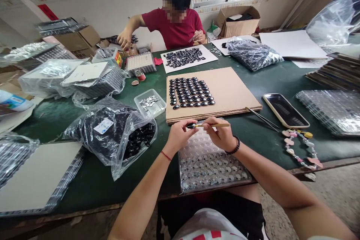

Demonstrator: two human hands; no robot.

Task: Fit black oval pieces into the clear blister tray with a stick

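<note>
Between the fingertips of my left hand (pixel 181 135) is a small black oval piece (pixel 191 125) with a shiny spot on it. My right hand (pixel 221 134) pinches a thin wooden stick (pixel 219 125), whose tip reaches the piece. Both hands are above a clear plastic tray (pixel 215 172) with round pockets; its nearer rows hold small shiny items. Just beyond lies a stack of brown cardboard (pixel 225 90), with rows of black oval pieces (pixel 191 92) laid out on its left part.
An open bag of black pieces (pixel 137 140) and a clear box of small metallic discs (pixel 150 103) stand left. Tweezers (pixel 263 118), a phone (pixel 286 110) and a beaded strap (pixel 302 148) lie right. Across the table, a person (pixel 176 18) works beside a white board (pixel 209 54).
</note>
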